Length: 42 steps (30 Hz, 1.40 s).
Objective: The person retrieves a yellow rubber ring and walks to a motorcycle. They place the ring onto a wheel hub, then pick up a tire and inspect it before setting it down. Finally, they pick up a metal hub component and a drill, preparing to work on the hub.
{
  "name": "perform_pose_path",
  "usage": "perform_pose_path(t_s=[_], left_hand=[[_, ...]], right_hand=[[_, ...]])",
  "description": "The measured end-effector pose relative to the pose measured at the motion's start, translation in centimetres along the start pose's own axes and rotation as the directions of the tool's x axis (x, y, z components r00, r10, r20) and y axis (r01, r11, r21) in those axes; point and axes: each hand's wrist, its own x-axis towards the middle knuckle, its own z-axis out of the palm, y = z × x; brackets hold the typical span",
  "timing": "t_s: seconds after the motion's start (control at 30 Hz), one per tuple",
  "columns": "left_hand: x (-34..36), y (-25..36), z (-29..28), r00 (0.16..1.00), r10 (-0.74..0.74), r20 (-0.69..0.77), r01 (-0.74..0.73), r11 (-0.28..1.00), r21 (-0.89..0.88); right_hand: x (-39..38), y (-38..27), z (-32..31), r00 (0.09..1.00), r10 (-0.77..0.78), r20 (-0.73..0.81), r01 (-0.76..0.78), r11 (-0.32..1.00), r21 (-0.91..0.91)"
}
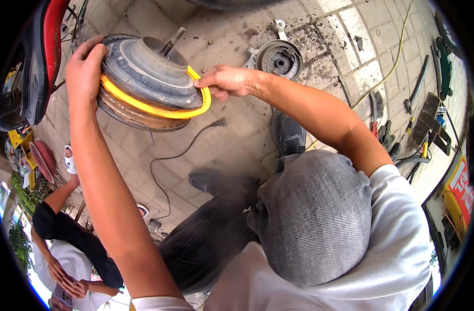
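Note:
A grey, rust-stained wheel hub point(143, 72) with a threaded axle stub is tilted at the upper left. Around its rim lies a bright yellow band point(159, 110), standing a little away from the metal on the right side. My left hand point(86, 65) is closed over the hub's left edge, fingers on the far side. With thumb and fingers, my right hand point(225, 82) pinches the yellow band at its right end. Beyond that hand, a round metal brake plate point(279, 59) with an arm rests on the paving. The hub's underside is hidden.
A black cable point(167, 192) curls over the paving below the hub. Right of my arm lie a wire brush point(377, 106), dark gloves point(386, 139) and hoses. A red-and-black vehicle part point(42, 57) stands at left. Another person point(71, 254) sits at lower left.

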Motion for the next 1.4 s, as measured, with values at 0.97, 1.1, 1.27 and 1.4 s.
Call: perform_pose_path(t_s=[0.97, 1.1, 1.27, 1.4], left_hand=[[-2.7, 0.8, 0.5, 0.999, 0.048, -0.002, -0.048, 0.998, -0.048], [-2.6, -3.0, -1.7, 0.996, 0.08, 0.026, -0.077, 0.99, -0.116], [-4.0, -3.7, -2.7, 0.987, 0.153, 0.045, -0.148, 0.984, -0.096], [-3.6, -3.6, -2.6, 0.988, 0.151, 0.036, -0.146, 0.981, -0.13]], right_hand=[[2.8, 4.0, 1.0, 0.731, -0.635, -0.248, 0.274, 0.607, -0.746], [2.7, 3.9, 2.9, 0.953, -0.093, -0.289, 0.082, 0.995, -0.05], [3.0, 3.2, 3.2, 0.941, -0.1, -0.322, 0.112, 0.993, 0.02], [3.1, 2.5, 2.8, 0.969, -0.12, -0.215, 0.139, 0.988, 0.073]])
